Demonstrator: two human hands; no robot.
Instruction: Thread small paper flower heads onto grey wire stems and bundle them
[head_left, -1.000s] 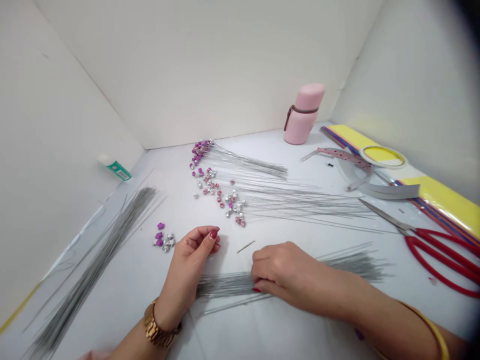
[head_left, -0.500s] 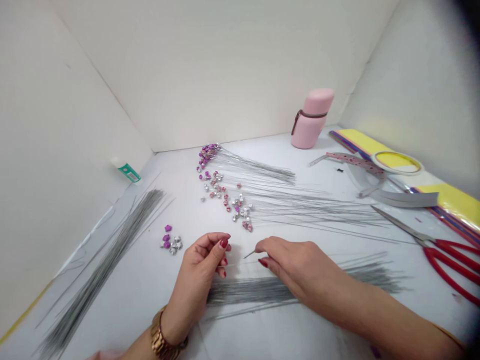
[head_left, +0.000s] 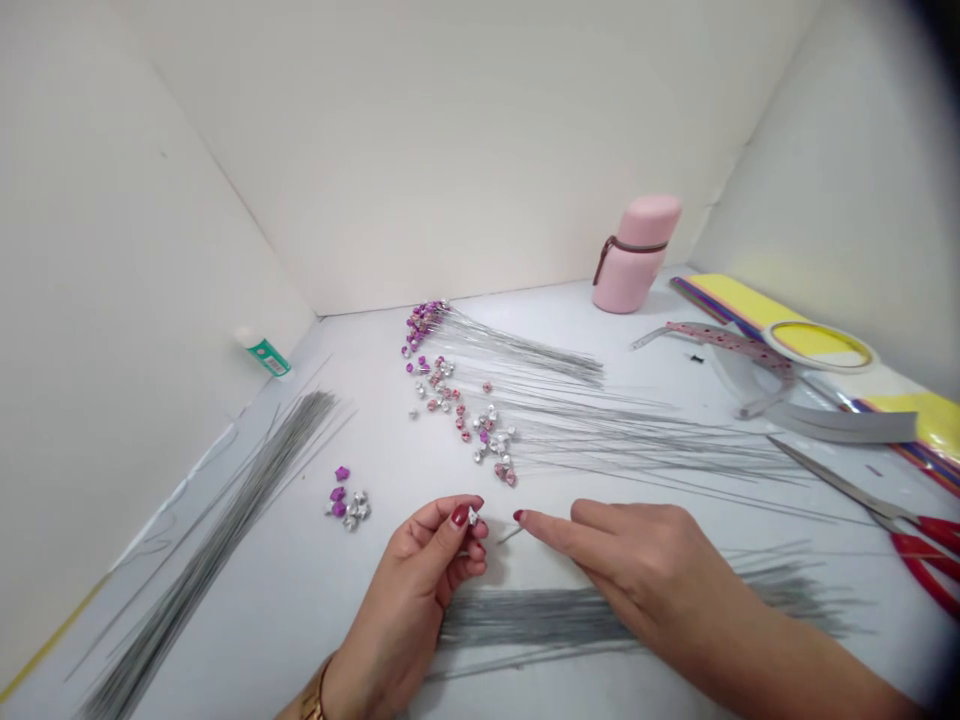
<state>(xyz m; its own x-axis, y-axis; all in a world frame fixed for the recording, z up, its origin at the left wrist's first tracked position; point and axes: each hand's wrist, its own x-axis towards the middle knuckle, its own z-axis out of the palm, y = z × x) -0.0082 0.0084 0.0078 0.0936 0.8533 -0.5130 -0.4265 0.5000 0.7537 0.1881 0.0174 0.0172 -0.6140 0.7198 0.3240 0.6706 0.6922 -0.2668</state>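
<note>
Silver star [head_left: 473, 517] pinched in the left hand [head_left: 424, 572], near the wires [head_left: 536, 617]! Right hand [head_left: 641, 550], index finger out by the pin [head_left: 509, 537]; can't tell whether it's gripping. Too light a pinch and that star could roll free; a slipping pin might prick the thumb.

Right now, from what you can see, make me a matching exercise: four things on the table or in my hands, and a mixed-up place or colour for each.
1. thin grey rod
2. bottle
3. silver star nearest the rod
4. scissors

A. held in the left hand
B. red-handled, at the right edge
C. just by the right hand
D. pink

Pairs: 1-C, 2-D, 3-A, 4-B.
</note>
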